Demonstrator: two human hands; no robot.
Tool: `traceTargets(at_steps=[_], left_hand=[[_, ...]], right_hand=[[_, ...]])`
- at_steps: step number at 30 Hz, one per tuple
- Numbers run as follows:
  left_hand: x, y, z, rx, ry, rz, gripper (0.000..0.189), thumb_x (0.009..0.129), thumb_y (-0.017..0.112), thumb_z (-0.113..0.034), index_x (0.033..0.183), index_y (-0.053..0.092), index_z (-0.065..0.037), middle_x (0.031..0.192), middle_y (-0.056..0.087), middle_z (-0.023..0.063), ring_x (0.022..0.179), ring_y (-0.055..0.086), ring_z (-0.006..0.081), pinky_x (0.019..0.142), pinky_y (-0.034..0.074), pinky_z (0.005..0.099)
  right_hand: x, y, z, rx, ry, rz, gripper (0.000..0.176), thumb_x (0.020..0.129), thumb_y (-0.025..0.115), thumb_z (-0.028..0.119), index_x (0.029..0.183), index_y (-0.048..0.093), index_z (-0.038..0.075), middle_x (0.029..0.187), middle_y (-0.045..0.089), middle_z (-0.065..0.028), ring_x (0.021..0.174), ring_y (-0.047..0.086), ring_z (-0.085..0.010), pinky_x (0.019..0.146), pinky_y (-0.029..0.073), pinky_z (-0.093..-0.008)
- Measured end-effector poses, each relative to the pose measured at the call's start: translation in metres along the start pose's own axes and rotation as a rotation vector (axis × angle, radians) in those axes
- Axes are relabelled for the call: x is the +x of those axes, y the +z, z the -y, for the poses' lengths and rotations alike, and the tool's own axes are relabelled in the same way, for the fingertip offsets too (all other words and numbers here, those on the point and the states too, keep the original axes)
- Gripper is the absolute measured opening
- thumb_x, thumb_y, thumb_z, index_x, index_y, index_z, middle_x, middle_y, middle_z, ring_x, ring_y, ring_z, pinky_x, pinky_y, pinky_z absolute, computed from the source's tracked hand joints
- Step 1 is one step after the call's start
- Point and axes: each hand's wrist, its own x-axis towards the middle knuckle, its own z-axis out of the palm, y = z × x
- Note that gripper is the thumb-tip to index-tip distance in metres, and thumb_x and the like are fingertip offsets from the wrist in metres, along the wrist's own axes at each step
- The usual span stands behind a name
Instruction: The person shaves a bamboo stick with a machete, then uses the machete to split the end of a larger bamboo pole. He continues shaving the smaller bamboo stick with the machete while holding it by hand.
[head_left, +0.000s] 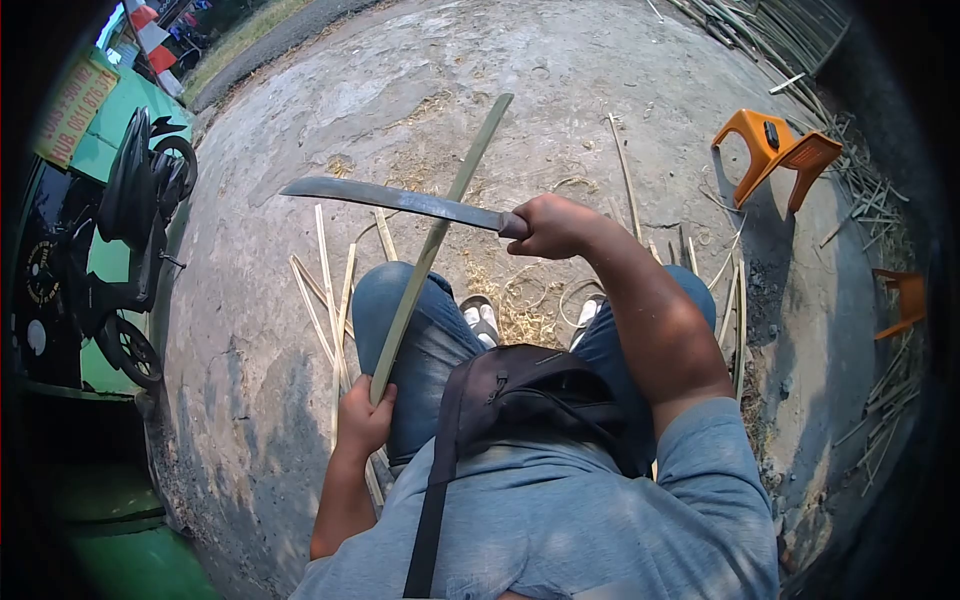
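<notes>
My right hand (551,227) is closed round the handle of a machete (390,197), whose long blade points left. The blade crosses a long pale-green bamboo strip (415,275) and appears to touch it about midway along. Down by my left thigh, my left hand (364,420) grips the strip's near end. From there the strip slants up and away to the right over my knee. A black bag (540,400) rests on my lap, its strap across my shirt.
Bamboo strips (322,290) lie on the concrete left of my legs, and others (738,330) to the right. Shavings (525,310) surround my feet. An orange plastic stool (765,150) holds a small dark object. A motorcycle (130,230) stands at left; more bamboo (770,45) lies far right.
</notes>
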Motion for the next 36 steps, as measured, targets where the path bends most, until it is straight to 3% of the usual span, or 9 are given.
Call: traceTargets(at_steps=[18, 21, 36], left_hand=[[0.000, 0.001, 0.000, 0.010, 0.005, 0.009, 0.032, 0.099, 0.070, -0.027, 0.092, 0.060, 0.002, 0.077, 0.066, 0.0236, 0.073, 0.068, 0.0420, 0.066, 0.050, 0.0458], [0.000, 0.001, 0.001, 0.010, 0.003, 0.009, 0.031, 0.099, 0.070, -0.027, 0.092, 0.060, 0.002, 0.077, 0.066, 0.0235, 0.073, 0.068, 0.0418, 0.066, 0.050, 0.0459], [0.001, 0.002, 0.000, 0.002, -0.024, 0.014, 0.030, 0.099, 0.070, -0.027, 0.095, 0.063, 0.002, 0.076, 0.067, 0.0215, 0.072, 0.068, 0.0388, 0.067, 0.050, 0.0450]], right_hand=[[0.003, 0.008, -0.006, 0.008, -0.001, -0.067, 0.030, 0.087, 0.082, 0.034, 0.105, 0.076, 0.011, 0.096, 0.077, -0.0135, 0.091, 0.074, -0.0303, 0.082, 0.056, -0.0414], [0.003, 0.007, -0.005, -0.007, 0.015, -0.037, 0.032, 0.087, 0.080, 0.037, 0.112, 0.078, 0.017, 0.101, 0.077, -0.0116, 0.097, 0.074, -0.0296, 0.087, 0.057, -0.0413], [0.004, 0.007, -0.004, -0.038, 0.024, -0.020, 0.033, 0.088, 0.079, 0.037, 0.115, 0.076, 0.018, 0.105, 0.077, -0.0107, 0.101, 0.073, -0.0292, 0.088, 0.057, -0.0417]])
